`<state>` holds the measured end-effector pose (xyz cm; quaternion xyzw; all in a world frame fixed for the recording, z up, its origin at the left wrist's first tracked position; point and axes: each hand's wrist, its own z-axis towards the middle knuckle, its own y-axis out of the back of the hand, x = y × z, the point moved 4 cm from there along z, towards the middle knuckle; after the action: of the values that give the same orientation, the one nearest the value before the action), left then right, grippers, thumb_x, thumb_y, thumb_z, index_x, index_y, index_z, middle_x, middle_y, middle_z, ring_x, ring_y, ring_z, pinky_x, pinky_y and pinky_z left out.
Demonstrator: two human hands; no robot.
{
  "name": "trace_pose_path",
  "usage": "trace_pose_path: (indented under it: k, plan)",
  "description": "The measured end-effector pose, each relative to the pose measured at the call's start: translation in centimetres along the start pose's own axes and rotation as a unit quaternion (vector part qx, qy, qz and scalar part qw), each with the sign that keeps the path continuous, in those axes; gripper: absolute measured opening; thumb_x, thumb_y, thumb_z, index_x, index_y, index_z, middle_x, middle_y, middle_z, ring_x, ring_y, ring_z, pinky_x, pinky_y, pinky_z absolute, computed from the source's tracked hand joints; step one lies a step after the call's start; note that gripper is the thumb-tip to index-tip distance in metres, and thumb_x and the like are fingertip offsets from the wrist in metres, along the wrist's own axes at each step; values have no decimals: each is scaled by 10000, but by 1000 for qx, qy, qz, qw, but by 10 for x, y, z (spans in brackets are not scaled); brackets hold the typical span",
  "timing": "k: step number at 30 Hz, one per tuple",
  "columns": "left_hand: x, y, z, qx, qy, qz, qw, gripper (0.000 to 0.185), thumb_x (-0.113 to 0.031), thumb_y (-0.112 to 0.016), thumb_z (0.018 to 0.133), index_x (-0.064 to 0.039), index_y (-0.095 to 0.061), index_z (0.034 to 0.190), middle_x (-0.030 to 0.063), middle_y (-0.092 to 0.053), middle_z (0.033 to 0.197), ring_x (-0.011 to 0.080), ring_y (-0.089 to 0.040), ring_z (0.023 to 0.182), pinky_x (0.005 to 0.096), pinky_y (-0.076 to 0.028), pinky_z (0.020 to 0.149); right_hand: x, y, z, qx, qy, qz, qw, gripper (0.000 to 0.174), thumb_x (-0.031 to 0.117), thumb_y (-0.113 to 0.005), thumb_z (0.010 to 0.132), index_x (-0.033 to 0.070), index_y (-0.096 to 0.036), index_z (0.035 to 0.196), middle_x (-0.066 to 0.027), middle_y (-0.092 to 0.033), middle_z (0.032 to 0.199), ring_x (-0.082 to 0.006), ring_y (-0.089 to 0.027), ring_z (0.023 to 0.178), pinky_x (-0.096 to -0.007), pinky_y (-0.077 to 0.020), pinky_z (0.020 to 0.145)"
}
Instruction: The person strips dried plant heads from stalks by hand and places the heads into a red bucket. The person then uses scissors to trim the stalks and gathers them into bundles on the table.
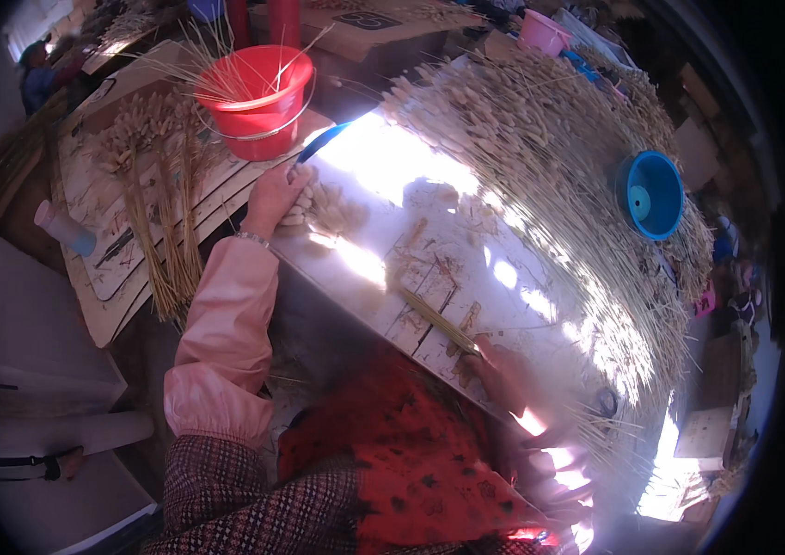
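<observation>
My left hand (273, 199), below a pink sleeve cuff and a bracelet, is at the far left edge of the white table (372, 229). It touches a cluster of pale, fluffy dried grass heads (329, 208); whether its fingers grip them is hidden. A blue strip (323, 141) curves just beyond its fingertips. Low at the table's near edge, my right hand (503, 373) is closed around one end of a slim bundle of dried stems (437, 320). The bundle points up and left across the tabletop, its far end blurred.
A red bucket (257, 125) with loose stems stands on stacked boards at left, beside tied grass bunches (157, 201) and a clear bottle (66, 227). A broad heap of dried grass (538, 159) covers the table's far side, with a blue bucket (654, 195) on it. Scissors handles (604, 402) lie near the right.
</observation>
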<state>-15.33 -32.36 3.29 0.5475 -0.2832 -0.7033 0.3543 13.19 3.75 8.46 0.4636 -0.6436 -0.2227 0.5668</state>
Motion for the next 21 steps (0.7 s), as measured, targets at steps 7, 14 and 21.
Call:
trace_pose_path:
  k: [7, 14, 21]
  plan:
    - [41, -19, 4, -108, -67, 45, 991, 335, -314, -589, 862, -21, -631, 1018, 208, -643, 935, 379, -609, 891, 446, -477, 805, -11, 1, 7, -64, 38, -69, 995, 274, 247, -380, 958, 142, -571, 1125, -114, -659, 899, -306, -635, 831, -418, -482, 755]
    - [-13, 25, 8, -129, -126, 126, 975, 390, -317, -537, 918, -32, -596, 1178, 217, -623, 1012, 358, -586, 976, 425, -453, 875, -15, 11, 2, -39, 43, 1, 998, 227, 235, -439, 928, 144, -575, 1086, -108, -652, 859, -302, -643, 806, -414, -495, 720]
    - [-172, -46, -134, 183, -460, -58, 867, 451, -275, -546, 934, -25, -517, 1308, 161, -518, 1330, 333, -455, 1273, 396, -350, 1067, -13, 5, 4, -11, 26, 27, 999, 186, 222, -498, 897, 147, -579, 1046, -102, -645, 819, -298, -651, 781, -409, -508, 684]
